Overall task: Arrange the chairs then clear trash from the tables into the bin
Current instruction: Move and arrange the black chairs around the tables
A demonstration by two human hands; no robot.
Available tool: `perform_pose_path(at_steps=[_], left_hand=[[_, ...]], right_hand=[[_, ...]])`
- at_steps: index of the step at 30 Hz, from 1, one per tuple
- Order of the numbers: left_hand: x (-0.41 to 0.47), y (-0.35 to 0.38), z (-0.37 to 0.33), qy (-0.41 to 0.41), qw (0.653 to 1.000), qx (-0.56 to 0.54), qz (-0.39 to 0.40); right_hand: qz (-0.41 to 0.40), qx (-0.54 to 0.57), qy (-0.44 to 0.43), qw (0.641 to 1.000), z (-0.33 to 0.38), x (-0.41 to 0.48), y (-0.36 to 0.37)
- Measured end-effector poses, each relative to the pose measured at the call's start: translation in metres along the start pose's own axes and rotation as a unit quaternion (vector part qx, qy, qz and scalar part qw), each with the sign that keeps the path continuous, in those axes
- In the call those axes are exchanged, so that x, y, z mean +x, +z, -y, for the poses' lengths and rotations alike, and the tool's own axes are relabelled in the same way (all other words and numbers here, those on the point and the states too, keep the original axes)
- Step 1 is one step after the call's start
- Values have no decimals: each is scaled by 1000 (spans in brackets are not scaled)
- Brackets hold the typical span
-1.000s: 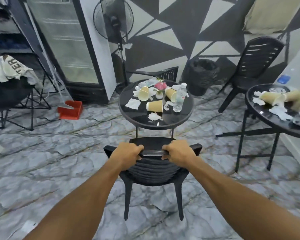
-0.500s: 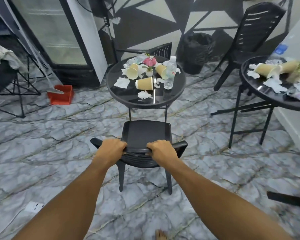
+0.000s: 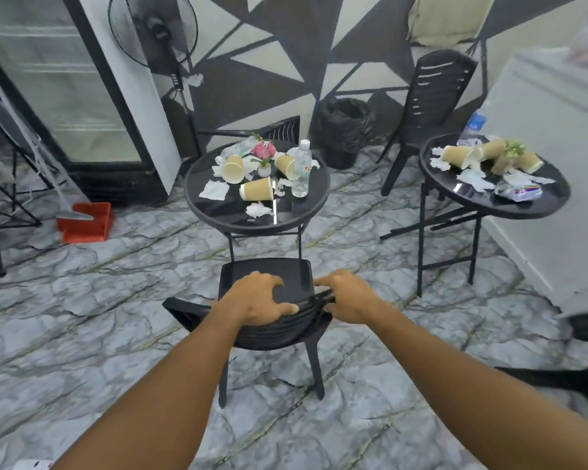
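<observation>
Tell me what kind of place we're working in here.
Probably a small cafe or snack shop: round tables littered with used paper cups, a black plastic chair at one, a glass-door display fridge.

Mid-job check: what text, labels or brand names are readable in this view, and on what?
No text is readable.
Water bottle label: red print, too blurred.
Blue-label bottle: too small.
Colourful wrapper: print too blurred.
</observation>
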State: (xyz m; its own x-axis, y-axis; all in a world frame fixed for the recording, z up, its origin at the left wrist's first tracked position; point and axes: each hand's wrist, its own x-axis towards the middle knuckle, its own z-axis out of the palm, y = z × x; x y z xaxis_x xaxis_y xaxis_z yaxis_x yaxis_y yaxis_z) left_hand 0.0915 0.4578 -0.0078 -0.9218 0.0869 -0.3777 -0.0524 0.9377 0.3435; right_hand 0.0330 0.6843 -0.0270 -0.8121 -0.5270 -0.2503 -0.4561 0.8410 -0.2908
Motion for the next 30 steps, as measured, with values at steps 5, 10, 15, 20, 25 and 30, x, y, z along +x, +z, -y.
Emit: perform_pose_path(at_steps=[5, 10, 15, 20, 25, 30], left_hand=[[38, -4, -86, 54, 990, 82, -103], [94, 6, -163, 83, 985, 82, -131], [172, 6, -229, 92, 989, 65, -94], [233, -11, -279, 82, 990, 61, -96], [285, -44, -300, 66, 990, 55, -112], [357, -89, -289, 26, 991, 40, -123]], right_hand=[[-51, 41, 94, 993, -78, -43, -40], [-94, 50, 145, 984, -156, -60, -62], [-96, 73, 178, 977, -240, -42, -93], [-81, 91, 167, 978, -303, -13, -137], [-87, 107, 131, 982, -340, 36, -184], [-64, 98, 96, 989, -368, 120, -223]])
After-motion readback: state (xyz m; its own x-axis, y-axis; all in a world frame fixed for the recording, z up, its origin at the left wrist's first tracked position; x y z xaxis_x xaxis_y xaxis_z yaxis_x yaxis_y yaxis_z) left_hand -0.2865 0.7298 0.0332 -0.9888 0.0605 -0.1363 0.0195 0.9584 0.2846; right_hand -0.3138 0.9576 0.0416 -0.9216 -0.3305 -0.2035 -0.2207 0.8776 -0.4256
